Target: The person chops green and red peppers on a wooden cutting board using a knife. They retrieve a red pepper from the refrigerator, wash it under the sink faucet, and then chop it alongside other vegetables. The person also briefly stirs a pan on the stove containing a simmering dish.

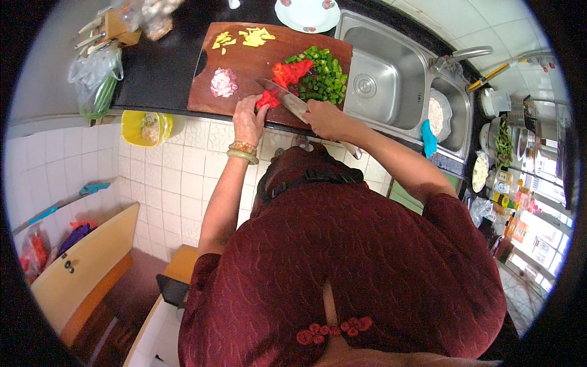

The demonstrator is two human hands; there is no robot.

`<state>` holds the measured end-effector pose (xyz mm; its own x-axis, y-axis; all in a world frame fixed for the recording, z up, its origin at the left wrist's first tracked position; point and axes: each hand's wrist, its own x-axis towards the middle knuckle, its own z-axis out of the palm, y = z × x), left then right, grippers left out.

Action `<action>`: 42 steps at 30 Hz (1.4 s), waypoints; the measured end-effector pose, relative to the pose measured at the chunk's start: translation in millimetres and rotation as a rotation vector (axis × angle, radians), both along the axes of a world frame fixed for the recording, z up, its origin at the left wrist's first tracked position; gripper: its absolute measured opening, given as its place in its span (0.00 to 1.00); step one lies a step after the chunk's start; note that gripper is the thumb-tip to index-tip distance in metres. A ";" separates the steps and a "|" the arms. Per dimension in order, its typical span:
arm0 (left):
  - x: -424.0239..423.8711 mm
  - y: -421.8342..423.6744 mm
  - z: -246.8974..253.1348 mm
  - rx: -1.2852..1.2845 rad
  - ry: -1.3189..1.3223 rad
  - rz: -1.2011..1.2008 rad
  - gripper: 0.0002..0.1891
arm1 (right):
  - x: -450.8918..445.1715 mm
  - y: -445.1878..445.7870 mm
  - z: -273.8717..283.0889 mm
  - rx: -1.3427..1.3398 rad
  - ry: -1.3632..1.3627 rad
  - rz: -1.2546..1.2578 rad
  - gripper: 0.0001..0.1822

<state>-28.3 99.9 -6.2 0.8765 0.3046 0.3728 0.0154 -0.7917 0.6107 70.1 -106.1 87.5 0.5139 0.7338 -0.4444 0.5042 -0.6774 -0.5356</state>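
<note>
A dark wooden cutting board (257, 64) lies on the counter before me. My left hand (249, 118), with bracelets at the wrist, presses its fingertips on a piece of red pepper (268, 99) at the board's near edge. My right hand (326, 120) grips a kitchen knife (293, 103), its blade slanting just right of that piece. Beyond the blade sits a heap of cut red pepper (291, 72). Chopped green pepper (326, 75) covers the right side of the board. Sliced yellow pieces (255, 36), perhaps ginger, lie at the far left, and a small pale pink minced pile (224, 83) sits nearer.
A stainless double sink (385, 69) adjoins the board on the right, with a faucet (472, 53) behind. A floral plate (307, 14) stands beyond the board. At left are a knife block (114, 28), a bag of green vegetables (100, 89) and a yellow bin (143, 128) below the counter edge.
</note>
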 end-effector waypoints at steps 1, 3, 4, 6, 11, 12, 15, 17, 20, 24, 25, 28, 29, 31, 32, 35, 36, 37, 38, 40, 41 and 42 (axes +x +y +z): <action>1.1 -1.7 2.9 -0.021 0.000 -0.013 0.15 | 1.2 0.2 -14.8 -0.015 -0.017 0.017 0.14; 2.1 -1.4 7.4 -0.058 0.003 -0.034 0.14 | 1.9 11.2 -42.3 -0.039 -0.050 0.055 0.15; 1.7 -2.3 8.5 -0.058 0.020 -0.025 0.14 | -2.4 14.2 -42.4 -0.043 -0.027 -0.019 0.15; 1.2 -5.7 9.3 -0.057 0.052 -0.005 0.14 | -13.1 20.0 -35.5 -0.053 0.018 -0.166 0.16; -0.3 -4.7 11.6 -0.062 0.051 0.012 0.15 | -21.4 31.0 -53.8 0.017 -0.068 -0.221 0.16; 1.3 -4.9 12.9 -0.059 0.043 0.019 0.15 | -18.2 30.5 -52.5 0.043 -0.080 -0.230 0.16; 0.6 -7.7 20.4 -0.106 0.128 0.083 0.15 | -15.9 27.6 -58.7 0.058 -0.059 -0.210 0.16; 0.4 -9.0 21.1 -0.118 0.125 0.083 0.15 | -13.7 22.4 -56.1 0.052 -0.137 -0.165 0.16; -2.7 -5.1 10.1 -0.082 0.026 0.043 0.14 | -12.6 15.2 -23.1 0.051 -0.135 -0.132 0.16; -0.7 -4.3 9.4 -0.076 0.003 0.017 0.13 | -5.8 -3.9 -28.8 0.024 -0.101 0.001 0.15; -0.9 -3.4 8.3 -0.083 -0.010 0.007 0.13 | -5.1 -4.5 -20.5 0.010 -0.060 -0.009 0.15; -0.9 -2.4 6.5 -0.071 -0.019 -0.023 0.12 | -3.2 -7.7 -0.5 0.004 -0.055 -0.029 0.16; -0.4 -2.1 6.1 -0.064 -0.022 -0.031 0.12 | -1.4 -5.6 7.7 0.007 0.008 -0.043 0.16; 1.3 0.6 5.4 -0.044 -0.031 -0.047 0.12 | 3.0 5.0 22.0 0.020 0.133 -0.071 0.16; 1.6 0.7 4.9 -0.052 -0.023 -0.051 0.12 | 6.2 7.7 17.6 0.027 0.129 -0.013 0.16; 2.3 1.4 6.3 -0.062 0.005 -0.057 0.12 | 13.6 16.6 -3.6 0.039 0.073 0.133 0.17; 2.4 1.6 6.8 -0.057 0.019 -0.052 0.11 | 13.1 22.7 -6.7 0.036 0.023 0.164 0.17; 2.7 1.7 7.3 -0.052 0.031 -0.046 0.11 | 12.3 28.4 -9.4 0.032 -0.027 0.195 0.18; 3.4 1.4 7.7 -0.051 0.016 -0.052 0.11 | 10.8 35.5 -12.3 0.003 0.084 0.057 0.17; 2.9 0.2 9.9 -0.047 -0.010 -0.067 0.11 | 3.3 49.4 -11.3 -0.057 0.310 -0.221 0.16; 1.8 -1.5 9.5 -0.044 -0.001 -0.060 0.11 | -3.0 48.7 -26.0 0.004 0.197 -0.231 0.16; 2.9 -1.3 7.0 -0.036 0.000 -0.046 0.11 | -9.1 49.2 -50.7 0.069 0.077 -0.233 0.15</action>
<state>-25.4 98.7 0.8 0.8900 0.2773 0.3618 -0.0202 -0.7690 0.6390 61.1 -56.8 36.8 0.6392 0.6293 -0.4420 0.2946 -0.7312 -0.6152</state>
